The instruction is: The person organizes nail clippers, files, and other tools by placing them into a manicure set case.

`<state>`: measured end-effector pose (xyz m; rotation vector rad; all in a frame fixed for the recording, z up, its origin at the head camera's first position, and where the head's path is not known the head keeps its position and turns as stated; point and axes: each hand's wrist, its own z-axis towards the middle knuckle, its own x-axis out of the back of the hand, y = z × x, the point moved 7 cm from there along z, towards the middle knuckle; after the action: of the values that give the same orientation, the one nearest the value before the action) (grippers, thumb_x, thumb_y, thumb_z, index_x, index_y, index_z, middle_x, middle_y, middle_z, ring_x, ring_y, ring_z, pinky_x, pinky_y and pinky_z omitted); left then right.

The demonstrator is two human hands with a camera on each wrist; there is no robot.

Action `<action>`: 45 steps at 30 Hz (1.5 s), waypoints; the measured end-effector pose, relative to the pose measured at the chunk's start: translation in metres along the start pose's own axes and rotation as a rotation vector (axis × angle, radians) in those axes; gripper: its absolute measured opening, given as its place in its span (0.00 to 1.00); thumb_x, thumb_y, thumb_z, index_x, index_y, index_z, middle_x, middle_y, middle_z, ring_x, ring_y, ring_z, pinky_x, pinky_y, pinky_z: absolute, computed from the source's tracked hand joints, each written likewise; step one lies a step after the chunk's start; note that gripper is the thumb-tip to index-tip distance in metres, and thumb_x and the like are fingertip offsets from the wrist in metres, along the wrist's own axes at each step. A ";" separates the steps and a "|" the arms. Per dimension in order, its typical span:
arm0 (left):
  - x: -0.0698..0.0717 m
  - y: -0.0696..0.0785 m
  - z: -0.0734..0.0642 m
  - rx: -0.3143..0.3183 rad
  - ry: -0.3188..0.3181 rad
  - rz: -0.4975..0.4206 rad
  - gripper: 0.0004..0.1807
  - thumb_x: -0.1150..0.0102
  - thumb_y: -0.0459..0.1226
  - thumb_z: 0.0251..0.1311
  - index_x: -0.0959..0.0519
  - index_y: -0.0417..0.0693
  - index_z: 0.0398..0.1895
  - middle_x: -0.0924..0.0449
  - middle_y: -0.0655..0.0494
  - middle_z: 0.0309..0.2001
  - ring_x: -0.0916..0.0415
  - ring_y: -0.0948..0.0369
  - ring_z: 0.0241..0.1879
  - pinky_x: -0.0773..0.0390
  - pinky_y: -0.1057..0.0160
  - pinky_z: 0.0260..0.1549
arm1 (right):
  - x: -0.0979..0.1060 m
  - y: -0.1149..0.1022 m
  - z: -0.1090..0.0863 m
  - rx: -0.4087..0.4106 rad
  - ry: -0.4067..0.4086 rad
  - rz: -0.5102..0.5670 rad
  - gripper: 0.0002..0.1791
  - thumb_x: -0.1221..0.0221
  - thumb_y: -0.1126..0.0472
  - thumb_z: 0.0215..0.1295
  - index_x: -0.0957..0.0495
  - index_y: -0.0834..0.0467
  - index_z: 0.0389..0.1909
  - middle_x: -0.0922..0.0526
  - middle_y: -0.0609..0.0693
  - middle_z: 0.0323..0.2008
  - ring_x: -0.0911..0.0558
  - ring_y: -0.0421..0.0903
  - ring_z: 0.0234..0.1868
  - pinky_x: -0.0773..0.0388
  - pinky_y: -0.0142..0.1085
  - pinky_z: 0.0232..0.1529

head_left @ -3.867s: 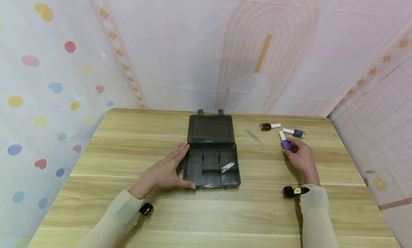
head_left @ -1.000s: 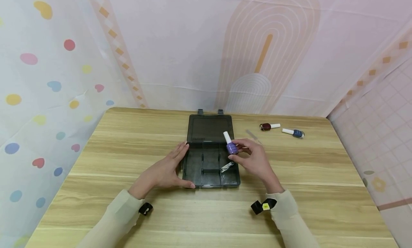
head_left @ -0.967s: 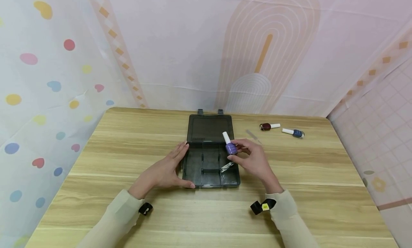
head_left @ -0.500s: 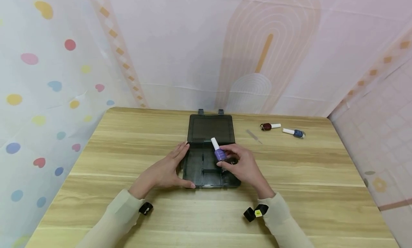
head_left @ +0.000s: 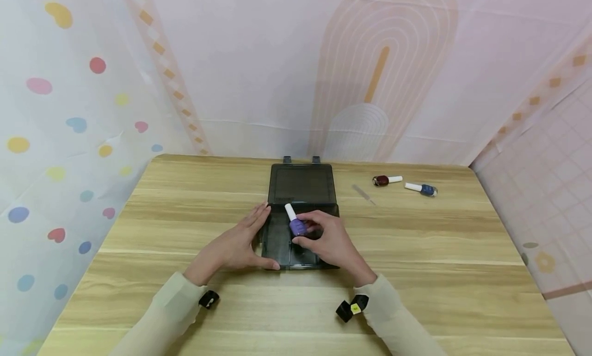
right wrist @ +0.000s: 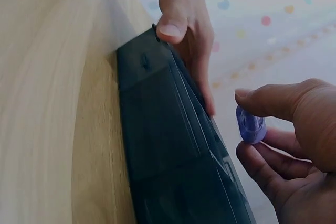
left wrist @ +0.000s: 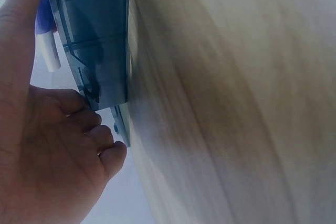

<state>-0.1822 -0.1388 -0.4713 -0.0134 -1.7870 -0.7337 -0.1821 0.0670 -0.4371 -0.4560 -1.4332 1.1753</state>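
Note:
In the head view a dark translucent compartment box stands with its lid laid back. My left hand rests along the box's left side, thumb on the near corner and fingers extended toward the far corner. Above the middle of the box, my right hand pinches a purple nail polish bottle between thumb and fingers, its white cap tilted up and left. The right wrist view shows this bottle clear of the box rim. My right hand covers the box's right compartments.
On the wooden table, right of the box, lie a dark red nail polish bottle, a blue nail polish bottle and a thin file-like strip. A patterned cloth hangs behind the table.
My right hand picked up the purple bottle from the table and carried it left over the box. It now covers the nail clipper seen earlier. My left hand has stayed put.

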 end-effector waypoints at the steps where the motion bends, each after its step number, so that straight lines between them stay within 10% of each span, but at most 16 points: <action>1: 0.000 0.000 0.000 -0.002 0.000 -0.001 0.78 0.36 0.80 0.37 0.63 0.53 0.85 0.69 0.54 0.85 0.63 0.50 0.84 0.38 0.42 0.75 | -0.002 -0.001 0.001 -0.004 0.003 -0.003 0.25 0.26 0.60 0.60 0.18 0.57 0.59 0.14 0.52 0.52 0.13 0.47 0.46 0.14 0.40 0.50; 18: 0.000 0.001 0.000 -0.003 0.000 -0.011 0.80 0.36 0.81 0.36 0.63 0.52 0.85 0.69 0.54 0.85 0.65 0.51 0.84 0.39 0.42 0.75 | -0.016 -0.002 0.003 -0.036 -0.009 0.094 0.22 0.30 0.62 0.64 0.19 0.63 0.58 0.15 0.58 0.54 0.13 0.51 0.50 0.15 0.34 0.52; 34: -0.001 0.000 -0.001 0.010 0.001 -0.009 0.80 0.38 0.82 0.35 0.63 0.54 0.85 0.70 0.55 0.85 0.62 0.49 0.84 0.38 0.41 0.75 | 0.009 0.001 0.000 0.084 -0.028 -0.071 0.30 0.29 0.55 0.64 0.23 0.53 0.67 0.21 0.54 0.65 0.19 0.58 0.60 0.18 0.52 0.57; 45: -0.002 -0.001 -0.001 0.013 0.003 -0.006 0.80 0.38 0.82 0.35 0.64 0.55 0.85 0.71 0.57 0.85 0.62 0.49 0.84 0.36 0.40 0.74 | 0.030 0.012 -0.001 0.018 -0.002 -0.143 0.38 0.30 0.49 0.65 0.32 0.48 0.75 0.33 0.49 0.76 0.33 0.55 0.76 0.31 0.59 0.71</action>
<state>-0.1812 -0.1392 -0.4737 0.0015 -1.7900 -0.7258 -0.1929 0.0969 -0.4322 -0.3342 -1.4319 1.0737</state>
